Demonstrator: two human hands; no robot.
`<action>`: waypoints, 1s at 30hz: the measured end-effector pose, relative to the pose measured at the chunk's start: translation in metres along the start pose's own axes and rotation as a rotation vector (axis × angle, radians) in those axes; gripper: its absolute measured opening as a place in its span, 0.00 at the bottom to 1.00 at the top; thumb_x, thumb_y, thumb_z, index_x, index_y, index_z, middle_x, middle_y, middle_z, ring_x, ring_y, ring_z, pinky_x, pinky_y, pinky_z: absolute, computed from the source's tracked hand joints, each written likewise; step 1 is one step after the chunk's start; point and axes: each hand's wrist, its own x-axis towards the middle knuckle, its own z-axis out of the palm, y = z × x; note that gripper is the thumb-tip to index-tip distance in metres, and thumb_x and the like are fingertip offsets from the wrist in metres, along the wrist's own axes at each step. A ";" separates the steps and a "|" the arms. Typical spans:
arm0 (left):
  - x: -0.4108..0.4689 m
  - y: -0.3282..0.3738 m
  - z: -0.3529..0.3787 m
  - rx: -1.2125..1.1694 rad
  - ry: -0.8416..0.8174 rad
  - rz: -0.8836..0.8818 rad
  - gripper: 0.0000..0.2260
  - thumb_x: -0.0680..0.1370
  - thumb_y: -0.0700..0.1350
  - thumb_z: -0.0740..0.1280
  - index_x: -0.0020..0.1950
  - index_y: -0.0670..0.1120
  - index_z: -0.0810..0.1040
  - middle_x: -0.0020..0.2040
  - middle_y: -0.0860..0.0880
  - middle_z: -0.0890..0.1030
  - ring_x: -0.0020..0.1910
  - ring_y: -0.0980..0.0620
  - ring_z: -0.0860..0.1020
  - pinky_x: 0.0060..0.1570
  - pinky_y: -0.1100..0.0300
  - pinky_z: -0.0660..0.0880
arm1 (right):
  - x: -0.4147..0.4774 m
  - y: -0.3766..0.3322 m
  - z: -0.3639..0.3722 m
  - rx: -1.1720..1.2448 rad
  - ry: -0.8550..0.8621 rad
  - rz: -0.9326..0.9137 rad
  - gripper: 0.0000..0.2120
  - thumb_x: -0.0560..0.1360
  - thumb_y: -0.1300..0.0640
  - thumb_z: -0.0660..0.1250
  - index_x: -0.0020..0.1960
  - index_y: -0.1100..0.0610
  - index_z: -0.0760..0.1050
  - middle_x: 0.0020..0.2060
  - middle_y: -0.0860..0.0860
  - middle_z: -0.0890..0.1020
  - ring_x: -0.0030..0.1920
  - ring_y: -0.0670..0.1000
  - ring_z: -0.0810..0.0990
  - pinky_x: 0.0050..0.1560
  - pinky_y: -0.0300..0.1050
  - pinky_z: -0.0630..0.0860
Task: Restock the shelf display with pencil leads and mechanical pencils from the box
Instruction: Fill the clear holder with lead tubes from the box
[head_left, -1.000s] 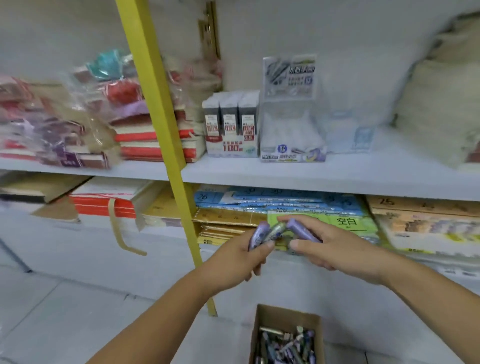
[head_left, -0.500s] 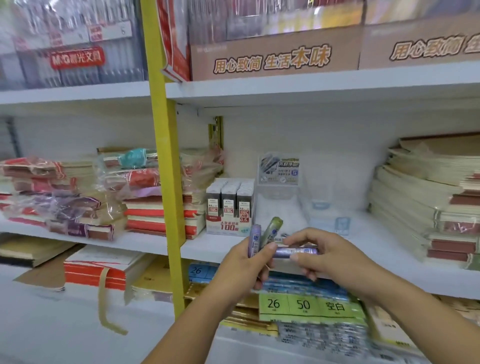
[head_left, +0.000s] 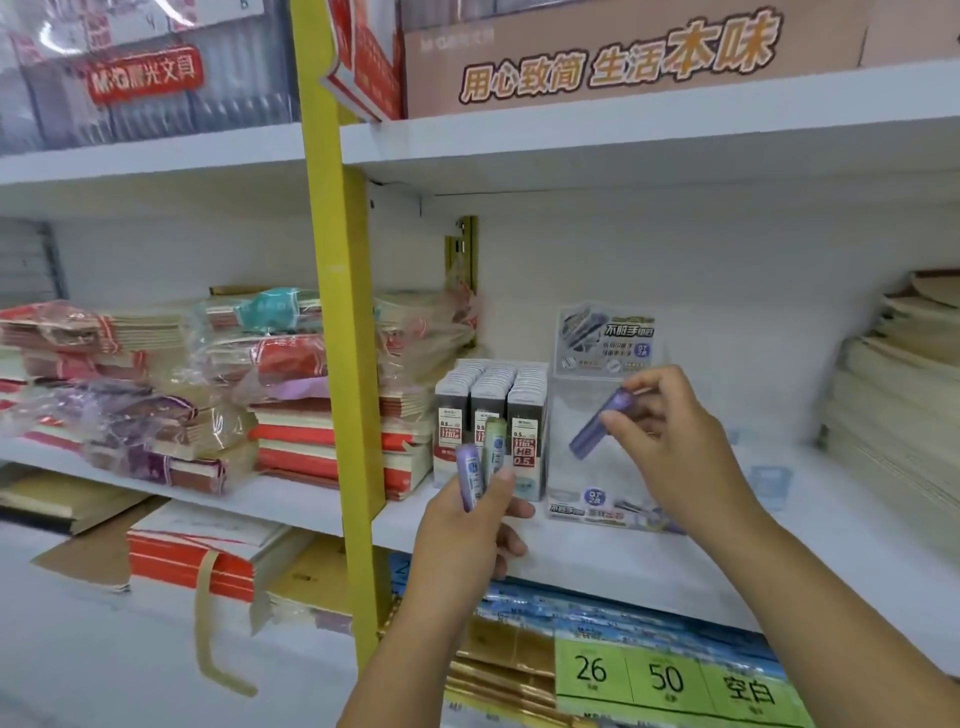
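Head view: I see one white shelf (head_left: 649, 561) with both hands raised in front of it.
Left hand (head_left: 470, 530): it is before the shelf edge, with the fingers curled and the thumb on top. It grips two lead tubes, both upright.
Purple tube (head_left: 467, 475): it stands in the left hand, on the left of the pair.
Green tube (head_left: 493, 447): it touches the purple tube on the right side and reaches a little higher.
Right hand (head_left: 675, 452): it is higher and further right. The thumb and fingertips pinch the tilted tube near its upper end.
Tilted tube (head_left: 597, 426): it is also purple, and its lower end points down and left. It is in front of the bin, but I cannot tell if it is already inside.
Bin (head_left: 563, 441): it is clear plastic and stands on the shelf, with a printed card (head_left: 605, 338) rising at its back.
Lead packs (head_left: 491, 405): three rows of dark cases marked HB 0.5 stand just left of the bin.
Post (head_left: 337, 364): it is yellow and upright, left of the packs.
Notebooks (head_left: 311, 426): wrapped stacks lie on both sides of the post.
Paper stacks (head_left: 904, 395): they are at the far right of the shelf.
Price tags (head_left: 665, 675): green tags on the level below read 26 and 50.
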 end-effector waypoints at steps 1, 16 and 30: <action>0.002 -0.001 -0.001 0.012 -0.003 0.005 0.09 0.80 0.55 0.65 0.53 0.50 0.79 0.41 0.50 0.86 0.28 0.56 0.78 0.25 0.63 0.72 | 0.001 0.003 0.003 0.009 -0.028 0.021 0.12 0.75 0.56 0.70 0.46 0.42 0.68 0.42 0.43 0.81 0.42 0.37 0.80 0.45 0.39 0.76; 0.008 -0.008 -0.010 0.143 -0.035 0.000 0.17 0.81 0.56 0.64 0.47 0.42 0.77 0.25 0.55 0.76 0.23 0.57 0.72 0.25 0.66 0.69 | -0.005 0.008 0.013 0.025 -0.253 0.037 0.15 0.77 0.57 0.67 0.51 0.37 0.68 0.48 0.43 0.80 0.39 0.41 0.83 0.33 0.40 0.78; 0.005 -0.003 -0.010 0.149 -0.053 -0.018 0.18 0.78 0.60 0.67 0.39 0.47 0.75 0.24 0.56 0.71 0.23 0.57 0.67 0.23 0.66 0.65 | -0.008 0.016 0.023 -0.060 -0.252 0.002 0.15 0.72 0.61 0.73 0.46 0.41 0.75 0.41 0.42 0.81 0.42 0.36 0.79 0.38 0.26 0.73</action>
